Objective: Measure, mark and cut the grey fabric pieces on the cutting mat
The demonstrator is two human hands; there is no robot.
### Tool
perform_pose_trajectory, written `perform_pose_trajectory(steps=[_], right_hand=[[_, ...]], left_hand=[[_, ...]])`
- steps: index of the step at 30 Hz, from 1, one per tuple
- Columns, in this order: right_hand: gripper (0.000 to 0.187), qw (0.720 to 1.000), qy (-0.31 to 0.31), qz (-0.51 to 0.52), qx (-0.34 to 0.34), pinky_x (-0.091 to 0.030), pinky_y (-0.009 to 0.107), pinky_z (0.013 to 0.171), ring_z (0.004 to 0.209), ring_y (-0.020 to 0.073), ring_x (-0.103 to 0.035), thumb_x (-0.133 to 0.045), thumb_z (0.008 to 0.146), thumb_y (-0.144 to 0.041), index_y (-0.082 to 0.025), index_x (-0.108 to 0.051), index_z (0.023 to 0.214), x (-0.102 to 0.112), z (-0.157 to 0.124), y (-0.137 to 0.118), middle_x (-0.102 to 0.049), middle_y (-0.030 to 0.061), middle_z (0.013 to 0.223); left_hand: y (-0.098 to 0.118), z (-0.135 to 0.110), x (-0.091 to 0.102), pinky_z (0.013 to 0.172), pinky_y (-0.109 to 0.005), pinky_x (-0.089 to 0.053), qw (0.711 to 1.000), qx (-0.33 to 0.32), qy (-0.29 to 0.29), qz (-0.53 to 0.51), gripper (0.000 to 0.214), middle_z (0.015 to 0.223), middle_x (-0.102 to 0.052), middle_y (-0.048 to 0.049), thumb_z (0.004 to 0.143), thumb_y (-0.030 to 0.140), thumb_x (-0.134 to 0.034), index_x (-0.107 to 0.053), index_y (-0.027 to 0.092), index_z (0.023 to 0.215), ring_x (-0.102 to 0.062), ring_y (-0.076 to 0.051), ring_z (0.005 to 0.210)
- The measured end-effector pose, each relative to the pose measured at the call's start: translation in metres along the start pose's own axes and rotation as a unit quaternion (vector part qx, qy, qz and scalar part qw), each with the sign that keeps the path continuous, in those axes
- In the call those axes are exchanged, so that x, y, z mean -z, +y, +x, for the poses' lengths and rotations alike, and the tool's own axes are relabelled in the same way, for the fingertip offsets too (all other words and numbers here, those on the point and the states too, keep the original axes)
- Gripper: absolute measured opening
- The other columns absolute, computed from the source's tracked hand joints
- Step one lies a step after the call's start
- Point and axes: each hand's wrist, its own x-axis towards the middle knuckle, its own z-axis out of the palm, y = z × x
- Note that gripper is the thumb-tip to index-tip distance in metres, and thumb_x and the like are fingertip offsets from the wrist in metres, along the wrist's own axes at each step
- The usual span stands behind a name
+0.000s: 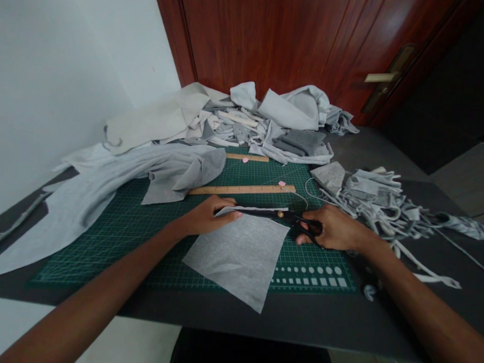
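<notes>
Fingers of the person's right hand [332, 227] are curled through the black handles of the scissors [280, 214], whose brass-coloured pivot shows just left of that grip. The left hand [210, 215] pinches the upper edge of a grey fabric piece [241, 253] between thumb and fingers, near the tip end of the blades. The blades lie along that edge, with a narrow pale strip [260, 209] just beyond them; how far they are parted cannot be told.

The fabric piece hangs toward the person over a green cutting mat [135, 224], its lowest corner past the mat's near edge. Beyond the hands, two wooden rulers [245, 190] lie on the mat, each beside a small pink spot. To the left, a long grey cloth [101, 185] drapes across mat and tabletop [368, 149]. To the right sits a heap of pale strips [373, 199]. A larger pile of grey and cream cloth [288, 110] lines the back, before a reddish-brown door [269, 34].
</notes>
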Motion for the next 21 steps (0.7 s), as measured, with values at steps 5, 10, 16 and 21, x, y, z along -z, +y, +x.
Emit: perform_pose_trajectory(steps=[5,10,16,21], right_hand=[[0.038,1.0,-0.005,0.006,0.009,-0.028,0.025,0.052,0.05,0.012,-0.044,-0.073,0.084,-0.053,-0.019,-0.059,0.072,-0.0023,0.0014,0.0038,-0.054,-0.0028,0.058],[0.04,1.0,0.0,0.016,0.022,-0.028,0.025,0.053,0.052,0.0117,-0.044,-0.071,0.086,-0.054,-0.019,-0.058,0.071,-0.0042,0.0019,0.0061,-0.053,-0.0029,0.059],[0.039,0.999,-0.004,0.03,0.024,-0.028,0.025,0.053,0.052,0.0119,-0.044,-0.071,0.086,-0.054,-0.018,-0.061,0.073,-0.0042,0.0018,0.0065,-0.054,-0.0028,0.06],[0.038,0.999,0.001,0.039,0.028,-0.029,0.025,0.053,0.052,0.0113,-0.044,-0.072,0.085,-0.052,-0.019,-0.059,0.072,-0.0033,0.0022,0.0052,-0.053,-0.0034,0.06]], left_hand=[[0.0012,0.0005,0.002,0.072,-0.03,-0.053,1.0,-0.002,-0.021,0.015,0.028,0.074,-0.068,0.0004,0.095,0.041,-0.063,-0.07,0.021,0.078,-0.066,-0.018,0.073],[0.0008,0.0017,0.0043,0.083,-0.031,-0.054,0.999,-0.02,-0.033,-0.002,0.021,0.093,-0.076,-0.0028,0.094,0.036,-0.061,-0.075,0.02,0.098,-0.07,-0.021,0.087],[0.0006,0.0031,0.0055,0.076,-0.03,-0.054,0.998,-0.029,-0.049,-0.006,0.021,0.089,-0.075,-0.0018,0.096,0.035,-0.059,-0.075,0.02,0.096,-0.07,-0.02,0.082],[0.0034,0.0022,0.005,0.073,-0.029,-0.053,0.999,-0.016,-0.05,0.009,0.025,0.084,-0.072,-0.0007,0.096,0.04,-0.059,-0.074,0.021,0.089,-0.067,-0.018,0.078]])
